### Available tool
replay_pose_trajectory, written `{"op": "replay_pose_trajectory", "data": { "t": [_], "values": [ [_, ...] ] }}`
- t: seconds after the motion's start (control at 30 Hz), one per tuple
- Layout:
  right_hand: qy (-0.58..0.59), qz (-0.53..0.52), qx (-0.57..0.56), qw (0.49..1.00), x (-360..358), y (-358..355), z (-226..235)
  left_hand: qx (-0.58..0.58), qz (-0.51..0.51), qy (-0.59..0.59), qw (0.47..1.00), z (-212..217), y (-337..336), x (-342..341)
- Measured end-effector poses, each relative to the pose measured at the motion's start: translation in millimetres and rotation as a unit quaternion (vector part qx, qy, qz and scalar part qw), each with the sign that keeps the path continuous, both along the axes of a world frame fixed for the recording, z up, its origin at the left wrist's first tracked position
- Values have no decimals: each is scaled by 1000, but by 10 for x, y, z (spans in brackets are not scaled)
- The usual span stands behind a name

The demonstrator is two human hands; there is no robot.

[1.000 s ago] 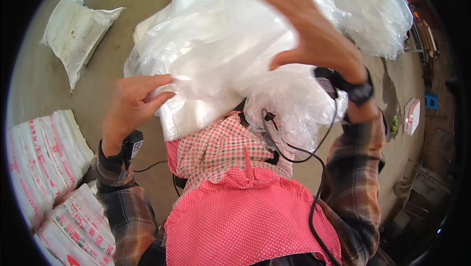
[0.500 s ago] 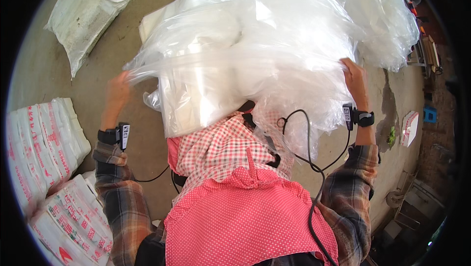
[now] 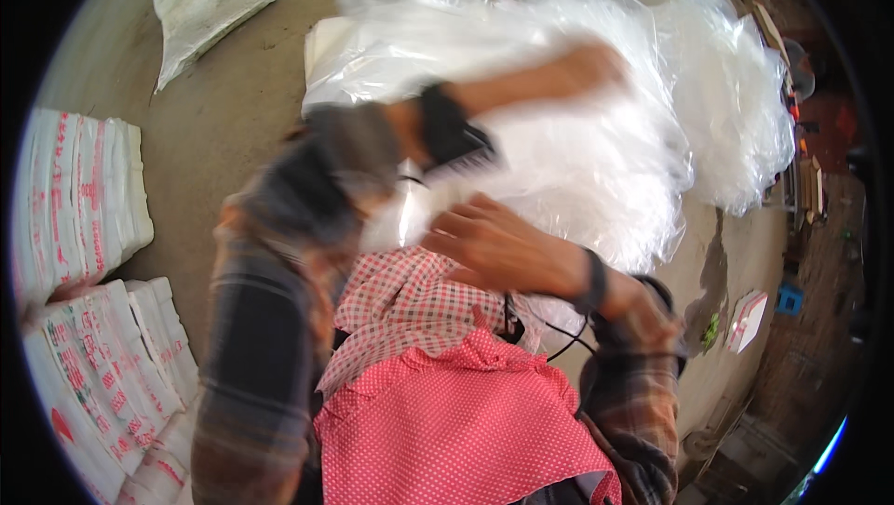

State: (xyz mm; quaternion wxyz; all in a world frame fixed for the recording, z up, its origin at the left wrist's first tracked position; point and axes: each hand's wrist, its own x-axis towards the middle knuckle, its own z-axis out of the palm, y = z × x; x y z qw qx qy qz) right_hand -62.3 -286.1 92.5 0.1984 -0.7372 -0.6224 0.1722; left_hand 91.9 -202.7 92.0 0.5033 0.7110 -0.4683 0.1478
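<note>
Clear plastic bags or film [image 3: 596,161] lie in a loose, shiny heap in front of me, over a cream-white stack [image 3: 323,44] whose edge shows at the left. My left hand [image 3: 591,67] is stretched across to the right above the heap, and motion smears its fingers. Closer to my lap, my right hand [image 3: 498,240] points leftward with its fingers out and a little apart, over the near edge of the plastic. Nothing shows gripped in it. A pink checked cloth [image 3: 410,296] covers my lap below the hands.
White packs with red print [image 3: 84,198] are piled at the left, with more packs [image 3: 107,365] nearer me. A white sack [image 3: 209,2] lies on the floor at the far left. More clear plastic [image 3: 726,114] is heaped at the right. A blue object [image 3: 789,298] stands at the far right.
My hands no longer hold the plastic stretched wide between them. The left hand has swung across to the right over the heap; the right hand has come inward toward my lap.
</note>
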Motion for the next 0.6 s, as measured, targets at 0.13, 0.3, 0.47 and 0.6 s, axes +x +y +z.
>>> {"op": "replay_pose_trajectory", "data": {
  "t": [0.13, 0.3, 0.47, 0.6],
  "values": [
    [-184, -122, -33, 975, 1111, 393, -1115, 246, -195, -9, 949, 596, -1001, -1151],
    [-205, -601, 18, 772, 2560, -1371, -1353, 3, -143, 183, 973, 868, 318, -1200],
    [-52, -776, -73, 624, 1393, -3450, -2339, -176, -232, 579, 761, 1100, 850, -1396],
    [-7, -787, -21, 617, 940, -3936, -3108, -132, -392, 451, 791, 1215, 470, -1524]
  ]
}}
